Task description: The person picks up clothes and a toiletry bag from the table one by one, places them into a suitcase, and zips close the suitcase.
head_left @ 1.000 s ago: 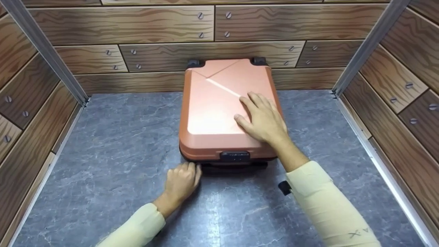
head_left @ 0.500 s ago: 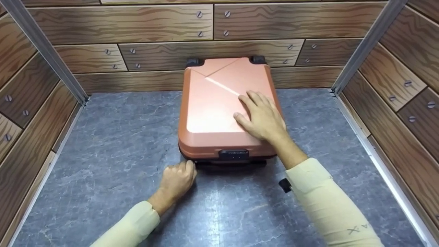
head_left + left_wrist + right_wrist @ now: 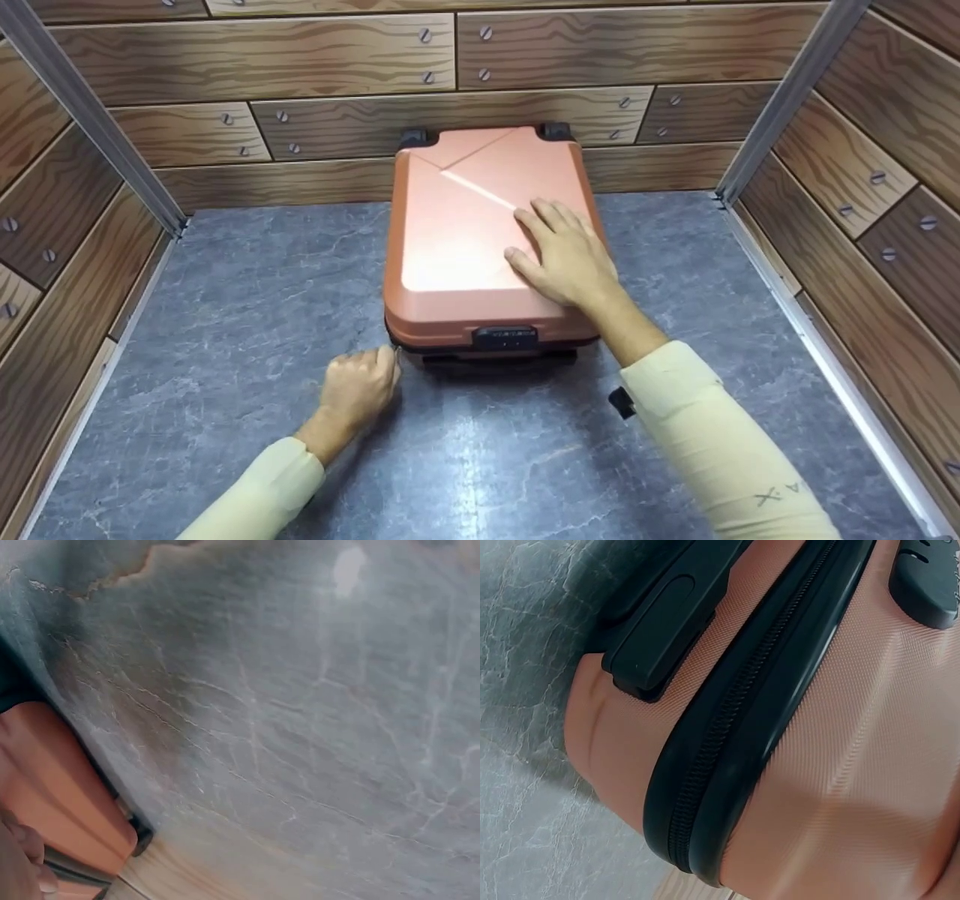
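Note:
A copper-coloured hard-shell suitcase lies flat on the floor with its wheels toward the back wall. My left hand is at its front left corner, fingers curled, pinching what looks like the zipper pull; the fingers mostly hide it. On the lid's right half my right hand rests flat, fingers spread. A black zipper runs around the case's edge, its teeth meshed along the stretch in the right wrist view. The black combination lock sits at the front edge, with the carry handle below.
Grey marbled flooring surrounds the suitcase. Wood-print panels form the back and side walls, with metal posts at the corners and a metal strip along the right floor edge.
My left hand has moved left along the suitcase's front edge to its left corner. My right hand stays on the lid. The view has shifted slightly.

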{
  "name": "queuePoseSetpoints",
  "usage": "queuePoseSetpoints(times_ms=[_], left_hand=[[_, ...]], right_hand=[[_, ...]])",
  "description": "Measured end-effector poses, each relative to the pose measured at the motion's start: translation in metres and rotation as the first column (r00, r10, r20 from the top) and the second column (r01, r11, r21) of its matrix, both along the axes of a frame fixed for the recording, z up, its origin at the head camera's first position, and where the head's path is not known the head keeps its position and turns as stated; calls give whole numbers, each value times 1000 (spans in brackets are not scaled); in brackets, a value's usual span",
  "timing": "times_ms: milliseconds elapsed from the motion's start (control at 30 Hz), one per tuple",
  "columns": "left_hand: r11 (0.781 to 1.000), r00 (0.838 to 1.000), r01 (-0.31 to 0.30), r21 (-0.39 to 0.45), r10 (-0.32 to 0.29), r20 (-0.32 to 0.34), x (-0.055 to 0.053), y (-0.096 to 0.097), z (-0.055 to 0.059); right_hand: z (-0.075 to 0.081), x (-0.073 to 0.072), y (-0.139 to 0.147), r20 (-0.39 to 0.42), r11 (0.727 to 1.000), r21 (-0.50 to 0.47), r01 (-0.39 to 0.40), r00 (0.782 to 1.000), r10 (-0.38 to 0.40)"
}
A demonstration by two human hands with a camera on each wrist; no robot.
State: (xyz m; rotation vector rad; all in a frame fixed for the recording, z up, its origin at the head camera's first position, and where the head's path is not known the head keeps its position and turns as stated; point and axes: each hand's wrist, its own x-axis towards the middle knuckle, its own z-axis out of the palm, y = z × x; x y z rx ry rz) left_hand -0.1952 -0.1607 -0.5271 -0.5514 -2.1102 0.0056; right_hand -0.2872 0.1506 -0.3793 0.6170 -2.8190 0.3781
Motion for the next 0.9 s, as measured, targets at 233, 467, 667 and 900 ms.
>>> queuePoseSetpoints(times_ms=[233, 467, 667, 900], left_hand=[[997, 997, -16, 71, 11, 71, -8, -11, 3], [997, 995, -16, 69, 9, 104, -12, -15, 5], [998, 996, -22, 63, 16, 93, -13, -15, 6], [999, 994, -45, 23, 42, 102, -15, -19, 5]], right_hand=[[0, 0, -1, -13, 1000, -4, -8, 1000, 8], [1, 0, -1, -13, 1000, 12, -4, 1000, 5], [1, 0, -1, -19, 1000, 23, -5, 1000, 5], [0, -1, -1, -4, 1000, 23, -4, 1000, 4]])
